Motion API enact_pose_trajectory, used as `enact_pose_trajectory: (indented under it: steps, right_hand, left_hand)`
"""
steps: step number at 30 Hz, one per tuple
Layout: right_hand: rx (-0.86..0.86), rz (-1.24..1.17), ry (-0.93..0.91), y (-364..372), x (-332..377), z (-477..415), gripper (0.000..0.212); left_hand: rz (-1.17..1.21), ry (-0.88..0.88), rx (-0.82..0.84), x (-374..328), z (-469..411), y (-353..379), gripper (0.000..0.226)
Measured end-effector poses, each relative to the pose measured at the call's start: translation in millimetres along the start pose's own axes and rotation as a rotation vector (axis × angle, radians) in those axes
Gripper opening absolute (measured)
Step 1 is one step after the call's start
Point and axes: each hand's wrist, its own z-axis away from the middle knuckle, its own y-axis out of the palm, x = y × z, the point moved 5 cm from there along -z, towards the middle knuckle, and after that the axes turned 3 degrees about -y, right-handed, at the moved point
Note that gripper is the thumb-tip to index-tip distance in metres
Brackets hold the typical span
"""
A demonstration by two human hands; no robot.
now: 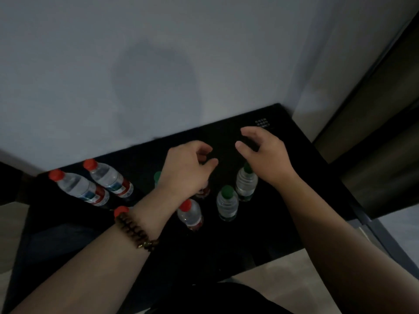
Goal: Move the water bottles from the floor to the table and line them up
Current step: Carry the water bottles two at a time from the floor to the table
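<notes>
Head view: on the black table [272, 223], at its 9 o'clock edge, a far red-capped bottle [108, 177] and a near red-capped bottle [79, 190] stand upright just beside each other. Near the middle a small red-capped bottle [190, 214] stands, with a front green-capped bottle [227, 205] at its 3 o'clock and a back green-capped bottle [246, 183] toward 1 o'clock. The left hand [188, 168] hovers over the middle bottles, the right hand [263, 152] toward 2 o'clock. Both hands have loosely curled fingers and hold nothing. A bead bracelet [136, 230] circles the left wrist.
</notes>
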Motion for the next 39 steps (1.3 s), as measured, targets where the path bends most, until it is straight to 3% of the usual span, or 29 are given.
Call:
enact_pose_trajectory:
  steps: [4, 9, 14, 18, 22, 27, 39]
  right_hand:
    - [0.038, 0.107, -0.074, 19.6, 47.2, -11.9, 0.046]
    - [0.217, 0.193, -0.205, 64.5, 111.7, -12.6, 0.053]
    - [0.376, 0.204, -0.352, 128.1, 179.7, 10.6, 0.054]
    - [0.513, 0.2, -0.462, 189.4, 228.5, 53.7, 0.054]
    - [0.659, 0.255, -0.544, 249.9, 264.3, 112.8, 0.034]
    - [0.805, 0.361, -0.605, 323.3, 303.5, 185.2, 0.059]
    - [1.045, 0.392, -0.626, 543.3, 439.0, 397.4, 0.059]
  left_hand:
    - [-0.181, 0.018, -0.12, 20.5, 9.3, -58.3, 0.038]
    - [-0.395, -0.142, -0.198, 66.9, 32.2, -112.0, 0.041]
    - [-0.343, -0.332, -0.376, 121.7, 98.4, -170.8, 0.028]
    - [-0.366, -0.487, -0.465, 168.0, 170.0, -210.6, 0.031]
    - [-0.291, -0.647, -0.506, 216.7, 237.4, -240.0, 0.033]
    - [-0.178, -0.756, -0.553, 287.4, 315.0, -273.7, 0.036]
    - [-0.046, -1.024, -0.603, 489.3, 585.3, -369.8, 0.038]
